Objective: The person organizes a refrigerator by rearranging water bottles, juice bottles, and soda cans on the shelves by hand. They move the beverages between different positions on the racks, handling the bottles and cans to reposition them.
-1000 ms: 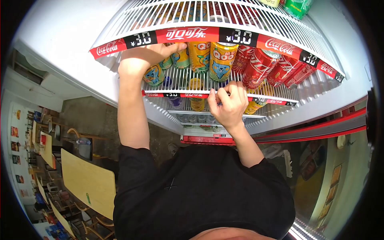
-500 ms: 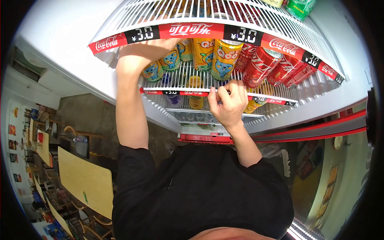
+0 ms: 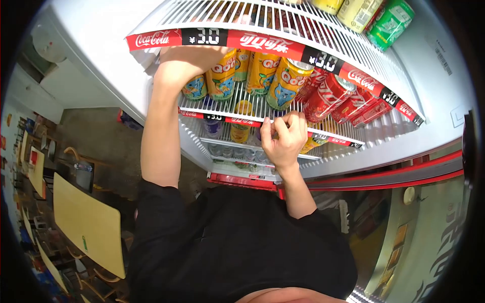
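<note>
The Qoo cans [image 3: 288, 83] are yellow, with "Qoo" in large letters and a blue cartoon face. They stand in a row on the wire shelf [image 3: 252, 105] at 12 o'clock in the view. They are upright on the shelf, and their long axes fan out so the lids point toward 12 to 1 o'clock.

The left hand [image 3: 194, 54] is in at 11 o'clock, over the left end of that row and just beside the nearest yellow can. Its fingers are hidden behind the upper price strip [image 3: 257, 43], so I cannot tell whether they are open or closed. The strip is red and black and reads "Coca-Cola", "¥3.0" and white Chinese characters.

At 3 o'clock from the Qoo row, on the same shelf, stand red Coca-Cola cans [image 3: 328, 96] with the white script showing and their lids tipped toward 2 o'clock.

The right hand [image 3: 284, 137] is near the centre, at 6 o'clock from the Qoo cans. Its fingers [image 3: 290, 123] are curled shut, with the tips against the lower price strip [image 3: 237, 120] on the shelf's front edge — they seem to pinch it, though that is too small to be sure.

Below that strip another yellow can [image 3: 239, 132] shows on the next shelf down. At 1 o'clock, on the rack above, sit green cans [image 3: 390, 22] — their writing is unreadable. The white fridge [image 3: 429, 116] holds all of these.
</note>
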Demonstrator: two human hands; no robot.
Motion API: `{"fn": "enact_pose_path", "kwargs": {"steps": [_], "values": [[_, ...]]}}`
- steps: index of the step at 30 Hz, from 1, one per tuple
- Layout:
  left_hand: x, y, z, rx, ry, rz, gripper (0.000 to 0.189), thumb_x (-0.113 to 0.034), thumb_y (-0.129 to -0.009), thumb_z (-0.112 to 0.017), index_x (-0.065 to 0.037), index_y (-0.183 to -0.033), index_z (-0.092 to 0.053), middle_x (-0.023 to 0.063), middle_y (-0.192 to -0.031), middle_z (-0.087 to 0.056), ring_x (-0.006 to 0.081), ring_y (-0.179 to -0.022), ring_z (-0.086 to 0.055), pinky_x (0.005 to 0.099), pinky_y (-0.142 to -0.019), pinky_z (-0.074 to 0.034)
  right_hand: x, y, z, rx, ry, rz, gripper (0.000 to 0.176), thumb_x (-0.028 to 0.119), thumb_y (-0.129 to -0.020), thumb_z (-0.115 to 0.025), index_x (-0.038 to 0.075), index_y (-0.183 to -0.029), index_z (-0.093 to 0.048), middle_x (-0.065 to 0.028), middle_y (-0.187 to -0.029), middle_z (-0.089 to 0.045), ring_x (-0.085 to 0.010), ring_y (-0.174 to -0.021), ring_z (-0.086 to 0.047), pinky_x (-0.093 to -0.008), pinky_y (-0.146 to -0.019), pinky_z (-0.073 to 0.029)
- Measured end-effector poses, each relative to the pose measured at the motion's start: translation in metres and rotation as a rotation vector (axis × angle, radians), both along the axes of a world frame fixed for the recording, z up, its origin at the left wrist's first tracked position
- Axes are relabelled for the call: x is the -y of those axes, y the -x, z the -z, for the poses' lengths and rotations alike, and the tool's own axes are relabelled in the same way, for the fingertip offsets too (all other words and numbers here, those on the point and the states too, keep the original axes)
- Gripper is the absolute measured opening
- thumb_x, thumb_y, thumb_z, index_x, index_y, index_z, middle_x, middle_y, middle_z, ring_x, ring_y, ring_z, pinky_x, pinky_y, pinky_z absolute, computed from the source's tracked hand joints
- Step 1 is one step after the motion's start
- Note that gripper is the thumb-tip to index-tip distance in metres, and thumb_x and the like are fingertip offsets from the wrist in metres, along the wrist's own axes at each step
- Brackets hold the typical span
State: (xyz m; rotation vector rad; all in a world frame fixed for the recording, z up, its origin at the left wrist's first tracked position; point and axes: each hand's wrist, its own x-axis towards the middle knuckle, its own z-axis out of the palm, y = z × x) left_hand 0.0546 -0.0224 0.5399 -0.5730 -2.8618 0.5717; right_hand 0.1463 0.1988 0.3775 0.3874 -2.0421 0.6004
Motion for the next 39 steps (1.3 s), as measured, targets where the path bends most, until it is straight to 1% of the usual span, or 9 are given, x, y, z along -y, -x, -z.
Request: {"fn": "enact_pose_path", "kwargs": {"steps": [3,4,11,20,22,25,26,33,39], "values": [[-0.003,-0.002,-0.011,0.313,-0.304,-0.177,0.048,-0.046,-0.108,-0.037,-0.014,-0.125,-0.068,0.0007,-0.13,-0.071,0.0184,-0.119,-0.067,0.0397,-0.103,-0.049,0.0,-0.003,-0.005,0.002,-0.002,-0.021,0.033,0.011,-0.076,-0.079,0.01,-0.061,-0.05,-0.0063,-0.073,-0.049,-0.0292,-0.076,-0.053,-0.042,-0.065,-0.039],[0.002,-0.006,0.004,0.122,-0.409,-0.16,0.043,-0.043,-0.103,-0.048,-0.01,-0.107,-0.074,0.0085,-0.109,-0.075,0.0262,-0.095,-0.072,0.041,-0.087,-0.054,0.001,-0.003,-0.005,0.007,0.003,-0.02,0.033,0.011,-0.076,-0.079,0.01,-0.061,-0.05,-0.0065,-0.073,-0.049,-0.0292,-0.077,-0.053,-0.042,-0.065,-0.039],[0.007,0.021,0.034,-0.732,-0.511,0.431,0.037,-0.034,-0.087,-0.07,-0.006,-0.111,-0.069,0.0126,-0.111,-0.073,0.0311,-0.101,-0.068,0.0442,-0.09,-0.053,0.002,-0.004,-0.004,0.002,0.011,-0.005,0.033,0.013,-0.078,-0.078,0.01,-0.06,-0.05,-0.0076,-0.074,-0.05,-0.0297,-0.077,-0.052,-0.0426,-0.067,-0.04],[0.002,0.007,0.026,-0.643,-0.592,0.392,0.03,-0.035,-0.091,-0.066,-0.008,-0.104,-0.068,0.0107,-0.102,-0.073,0.0312,-0.095,-0.068,0.0435,-0.084,-0.053,0.002,-0.005,-0.004,-0.003,0.022,-0.011,0.031,0.013,-0.077,-0.079,0.01,-0.062,-0.052,-0.0079,-0.076,-0.05,-0.0302,-0.078,-0.053,-0.043,-0.068,-0.04],[-0.002,-0.007,0.0,-0.124,-0.749,0.097,0.046,-0.027,-0.088,-0.067,-0.009,-0.131,-0.063,0.0164,-0.122,-0.068,0.0342,-0.112,-0.064,0.0441,-0.099,-0.051,0.001,-0.004,-0.002,-0.003,0.006,-0.008,0.029,0.013,-0.077,-0.079,0.01,-0.064,-0.054,-0.008,-0.076,-0.049,-0.0302,-0.078,-0.053,-0.0429,-0.067,-0.04],[-0.003,-0.01,0.011,-0.243,-0.8,0.078,0.049,-0.03,-0.088,-0.068,-0.012,-0.132,-0.063,0.0149,-0.121,-0.069,0.0326,-0.117,-0.063,0.045,-0.102,-0.048,0.001,-0.003,-0.001,-0.002,-0.008,-0.003,0.029,0.013,-0.077,-0.079,0.01,-0.064,-0.053,-0.0079,-0.076,-0.048,-0.0297,-0.076,-0.052,-0.0427,-0.065,-0.038],[0.002,0.005,0.029,-0.539,-0.66,0.311,0.048,-0.029,-0.088,-0.068,-0.013,-0.132,-0.063,0.013,-0.118,-0.069,0.033,-0.114,-0.063,0.0457,-0.1,-0.048,0.001,-0.002,-0.001,-0.008,-0.013,-0.006,0.03,0.013,-0.077,-0.079,0.01,-0.064,-0.052,-0.0078,-0.076,-0.048,-0.0292,-0.074,-0.05,-0.0428,-0.065,-0.038],[-0.017,-0.011,0.032,-0.662,-0.795,0.189,0.021,-0.024,-0.086,-0.066,-0.007,-0.096,-0.07,0.013,-0.088,-0.071,0.0339,-0.081,-0.068,0.0472,-0.072,-0.054,0.0,-0.003,0.0,-0.012,-0.015,-0.023,0.03,0.012,-0.078,-0.078,0.01,-0.063,-0.052,-0.0081,-0.076,-0.047,-0.0289,-0.075,-0.05,-0.0423,-0.066,-0.037],[-0.013,0.001,0.056,-0.728,-0.455,0.143,0.02,-0.03,-0.081,-0.067,-0.014,-0.07,-0.07,0.0061,-0.052,-0.062,0.0217,-0.045,-0.061,0.0443,-0.051,-0.047,-0.002,-0.006,-0.003,0.038,0.007,-0.083,0.029,0.009,-0.077,-0.079,0.008,-0.064,-0.053,-0.0092,-0.079,-0.049,-0.0302,-0.078,-0.051,-0.0425,-0.069,-0.039]]}}
